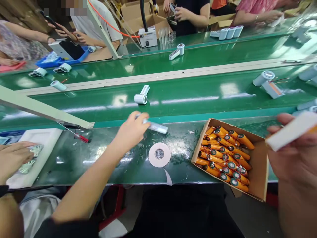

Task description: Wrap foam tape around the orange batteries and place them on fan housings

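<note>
My left hand is closed around one end of a pale blue plastic housing, holding it low over the bench's back edge. Just in front of it lies a roll of white tape, its loose end hanging toward the bench front. On the far right, my right hand grips a white flat-faced piece, blurred, with a bit of orange at its right end. Between the hands stands an open cardboard box of orange cylindrical batteries with thin wires.
Pale blue housings lie on the green conveyor belt. A red-handled screwdriver rests left of my arm. At far left a co-worker's hand touches parts on a white foam tray. Several people work across the belt.
</note>
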Tool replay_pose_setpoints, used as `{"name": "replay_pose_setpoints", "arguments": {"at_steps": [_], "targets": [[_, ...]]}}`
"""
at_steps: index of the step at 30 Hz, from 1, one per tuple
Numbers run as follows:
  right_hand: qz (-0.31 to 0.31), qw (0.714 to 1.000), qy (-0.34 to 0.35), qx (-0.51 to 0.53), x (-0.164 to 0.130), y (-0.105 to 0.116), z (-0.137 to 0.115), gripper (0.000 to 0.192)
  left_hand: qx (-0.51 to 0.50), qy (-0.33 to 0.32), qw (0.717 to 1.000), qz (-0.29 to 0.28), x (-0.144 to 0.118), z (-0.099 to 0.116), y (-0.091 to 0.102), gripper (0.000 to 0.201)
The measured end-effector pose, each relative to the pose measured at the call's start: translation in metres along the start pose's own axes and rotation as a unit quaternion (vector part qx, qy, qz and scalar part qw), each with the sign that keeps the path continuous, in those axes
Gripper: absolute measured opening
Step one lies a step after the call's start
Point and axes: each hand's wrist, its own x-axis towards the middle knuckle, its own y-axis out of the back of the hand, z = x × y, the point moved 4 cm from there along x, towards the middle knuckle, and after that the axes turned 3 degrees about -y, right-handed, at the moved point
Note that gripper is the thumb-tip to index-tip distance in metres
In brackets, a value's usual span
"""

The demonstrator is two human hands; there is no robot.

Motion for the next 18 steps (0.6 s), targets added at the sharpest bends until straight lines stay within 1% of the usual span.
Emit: {"name": "replay_pose_setpoints", "arguments": {"at_steps": [1,2,3,4,5,6,7,8,10,12,13,15,17,18], "targets": [[0.058,0.997,0.006,0.054,0.013,-0.002,-0.005,0.043,-0.030,-0.038,0.999,-0.005,0.042,0.008,-0.002,0.040],[0.099,0.989,0.015,0.106,0.028,-0.007,-0.007,0.041,-0.071,-0.047,0.996,-0.013,0.082,0.014,-0.004,0.038],[0.110,0.984,0.027,0.139,0.043,-0.015,-0.008,0.040,-0.119,-0.052,0.991,-0.038,0.119,0.020,-0.008,0.034],[0.087,0.985,0.040,0.144,0.060,-0.025,-0.007,0.040,-0.155,-0.061,0.984,-0.067,0.149,0.026,-0.011,0.028],[0.052,0.988,0.048,0.136,0.075,-0.037,-0.002,0.040,-0.183,-0.067,0.976,-0.092,0.173,0.031,-0.014,0.021],[0.009,0.992,0.045,0.120,0.089,-0.049,0.006,0.039,-0.201,-0.077,0.970,-0.114,0.190,0.035,-0.015,0.015],[-0.040,0.994,0.036,0.099,0.101,-0.061,0.016,0.038,-0.211,-0.087,0.965,-0.127,0.200,0.037,-0.016,0.011],[-0.088,0.993,0.028,0.072,0.111,-0.074,0.027,0.036,-0.218,-0.094,0.962,-0.132,0.205,0.037,-0.016,0.010],[-0.159,0.987,0.022,-0.002,0.124,-0.098,0.048,0.033,-0.234,-0.099,0.959,-0.128,0.204,0.032,-0.016,0.013],[-0.214,0.970,0.045,-0.101,0.130,-0.124,0.059,0.025,-0.246,-0.093,0.958,-0.112,0.199,0.027,-0.016,0.018],[-0.243,0.954,0.068,-0.159,0.131,-0.137,0.061,0.022,-0.251,-0.086,0.959,-0.103,0.198,0.026,-0.018,0.021],[-0.294,0.908,0.124,-0.272,0.129,-0.159,0.060,0.019,-0.259,-0.063,0.960,-0.083,0.197,0.026,-0.020,0.024],[-0.321,0.859,0.167,-0.362,0.125,-0.174,0.057,0.023,-0.267,-0.039,0.961,-0.066,0.196,0.029,-0.022,0.023],[-0.327,0.840,0.178,-0.394,0.122,-0.178,0.058,0.026,-0.271,-0.030,0.960,-0.059,0.195,0.031,-0.022,0.022]]}}
